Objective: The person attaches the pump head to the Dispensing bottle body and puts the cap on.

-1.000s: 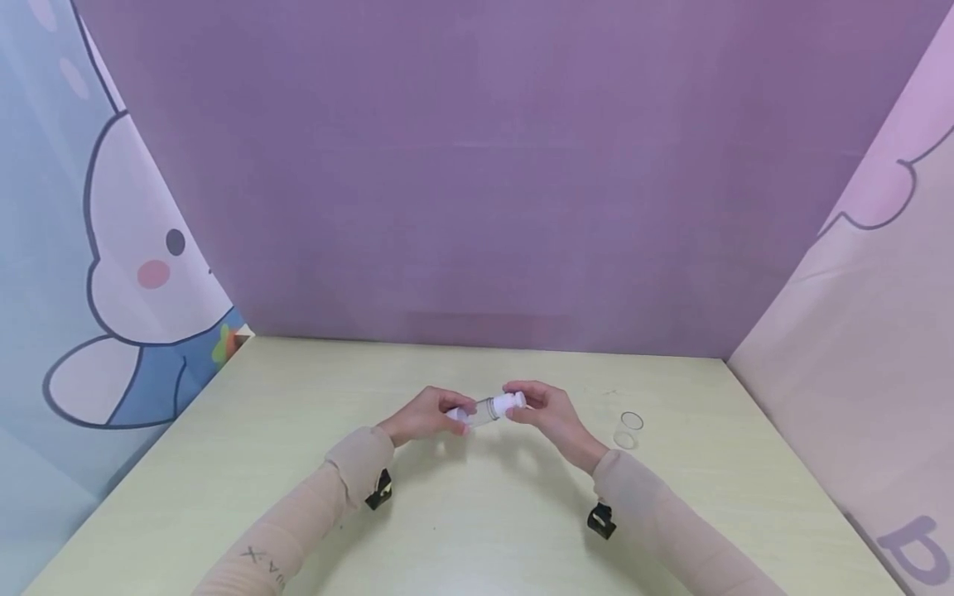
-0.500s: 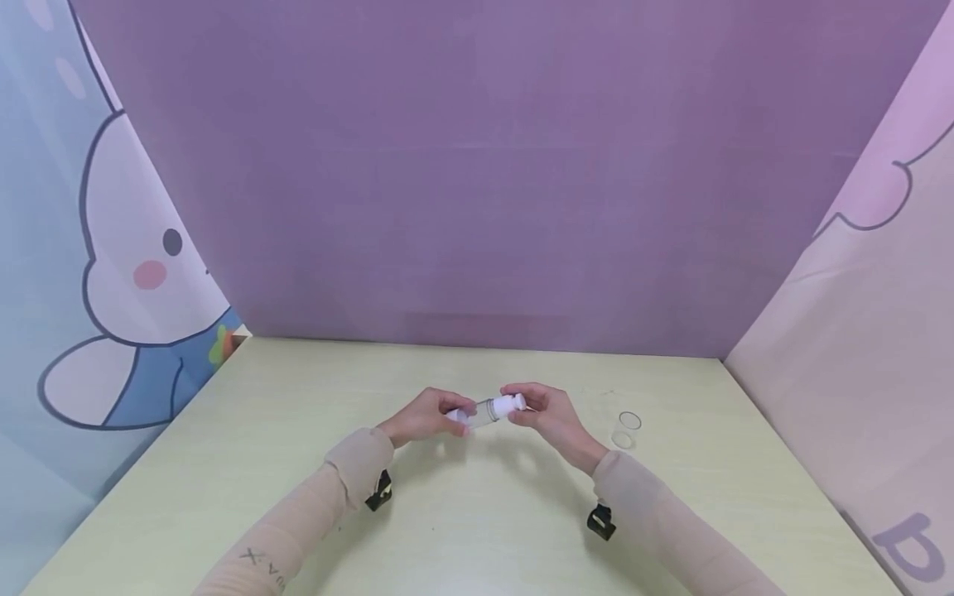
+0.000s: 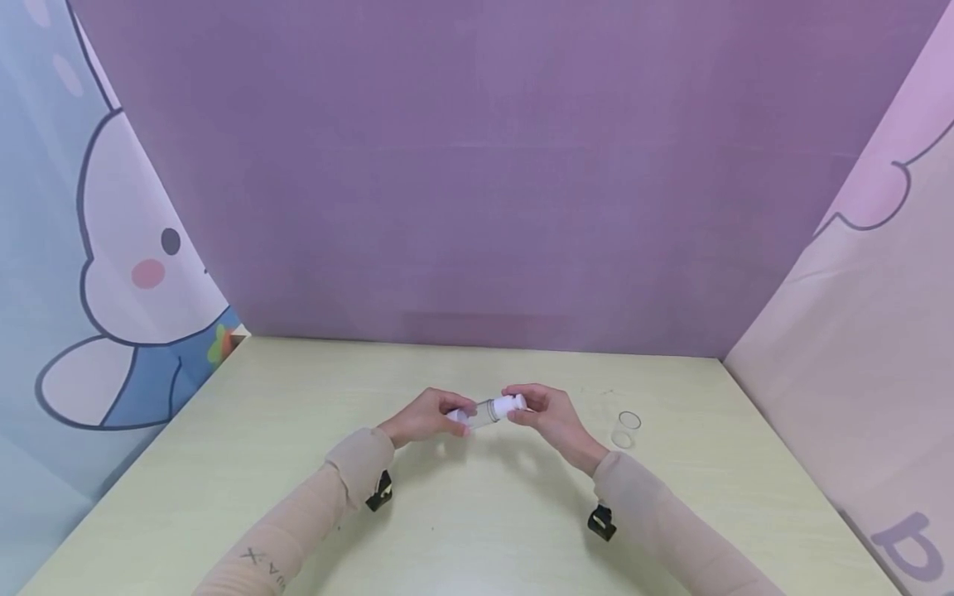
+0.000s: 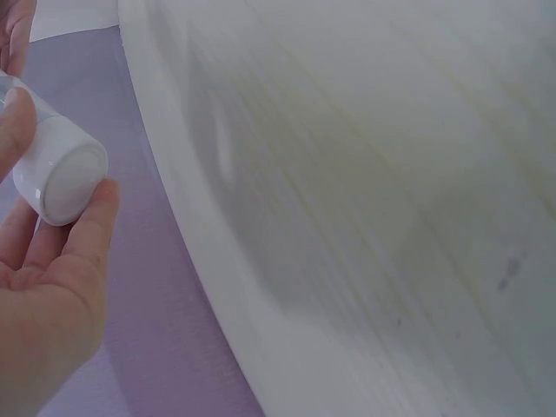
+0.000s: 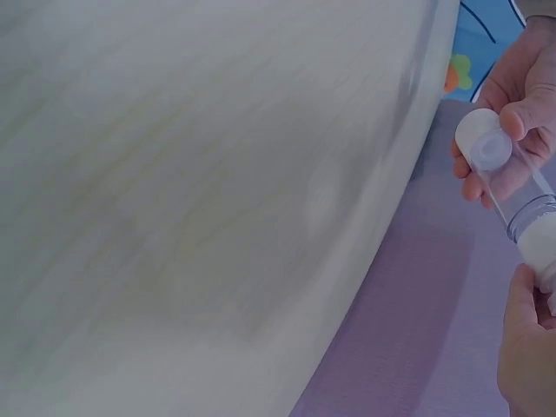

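Holds a clear bottle (image 3: pixel 483 413) between the left hand (image 3: pixel 425 415) and the right hand (image 3: pixel 551 418), in the middle of the scene, lifted above the counter (image 3: pixel 440 546). At left, grips the white base (image 4: pixel 74 174) with the thumb and the bent fingers of the left hand. At right, grips the white upper part (image 3: pixel 508 405) in a similar manner, with the thumb and the fingers of the right hand. Holds the bottle lengthwise from left to right, a little slanting; cannot tell exactly how high above the counter. Between the two hands, leaves visible the transparent body, with dark rings (image 3: pixel 491 408) just beside the white upper part. In the left wrist view, presents the flat round bottom of the base to the camera. In the right wrist view, can see a round pale disc (image 5: pixel 492 149) at the base, through the clear wall.

Farther to the right, well apart from the bottle, can notice a transparent cylinder (image 3: pixel 625 430), apparently upright on the counter. Wears beige sleeves (image 3: pixel 301 521), with black devices (image 3: pixel 380 490) below the wrists. At the far side, can see a purple cloth (image 3: pixel 477 182); at the left, a blue cloth (image 3: pixel 40 463) with a cartoon figure (image 3: pixel 134 215).
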`<state>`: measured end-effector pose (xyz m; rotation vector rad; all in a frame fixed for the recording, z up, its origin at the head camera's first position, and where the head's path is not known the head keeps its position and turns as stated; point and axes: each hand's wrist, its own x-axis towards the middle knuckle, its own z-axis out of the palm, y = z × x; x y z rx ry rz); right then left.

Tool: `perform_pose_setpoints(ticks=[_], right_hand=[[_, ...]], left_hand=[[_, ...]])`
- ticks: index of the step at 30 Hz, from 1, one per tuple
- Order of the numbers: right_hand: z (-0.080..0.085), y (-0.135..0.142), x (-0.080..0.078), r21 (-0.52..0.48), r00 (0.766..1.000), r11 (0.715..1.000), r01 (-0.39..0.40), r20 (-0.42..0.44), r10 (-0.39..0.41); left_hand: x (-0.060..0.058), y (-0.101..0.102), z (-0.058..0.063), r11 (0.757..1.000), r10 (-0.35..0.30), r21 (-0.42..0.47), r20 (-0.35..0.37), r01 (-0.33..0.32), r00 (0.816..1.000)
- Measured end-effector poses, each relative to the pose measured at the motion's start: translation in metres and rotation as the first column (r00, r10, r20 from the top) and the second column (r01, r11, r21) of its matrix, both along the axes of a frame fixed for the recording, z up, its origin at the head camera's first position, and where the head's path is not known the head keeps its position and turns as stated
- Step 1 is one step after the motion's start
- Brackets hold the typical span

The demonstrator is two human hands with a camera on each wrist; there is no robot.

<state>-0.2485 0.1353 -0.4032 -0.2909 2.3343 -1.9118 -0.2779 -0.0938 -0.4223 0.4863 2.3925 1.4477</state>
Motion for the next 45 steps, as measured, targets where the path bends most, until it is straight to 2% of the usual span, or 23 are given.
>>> perform_pose_setpoints(ticks=[10, 21, 30, 37, 45], right_hand=[[-0.002, 0.0, -0.001, 0.02, 1.0, 1.0, 0.015, -0.017, -0.015], [-0.003, 0.0, -0.003, 0.023, 0.999, 0.999, 0.042, -0.032, -0.042], [-0.005, -0.001, -0.004, 0.013, 0.998, 0.997, 0.07, -0.01, -0.07], [0.002, -0.002, 0.003, 0.028, 0.997, 0.997, 0.078, -0.022, -0.077], [-0.008, -0.001, -0.003, 0.052, 0.994, 0.994, 0.101, -0.043, -0.098]], left_hand=[[0.002, 0.002, 0.001, 1.0, 0.004, -0.005, 0.008, -0.004, 1.0], [-0.002, 0.0, 0.001, 1.0, 0.005, -0.005, 0.007, -0.005, 1.0], [-0.001, 0.0, 0.001, 1.0, 0.003, -0.003, 0.009, -0.003, 1.0], [-0.001, 0.0, 0.001, 1.0, -0.007, -0.001, -0.003, 0.007, 1.0], [-0.001, 0.0, -0.001, 1.0, -0.006, 0.003, 0.0, 0.006, 1.0]])
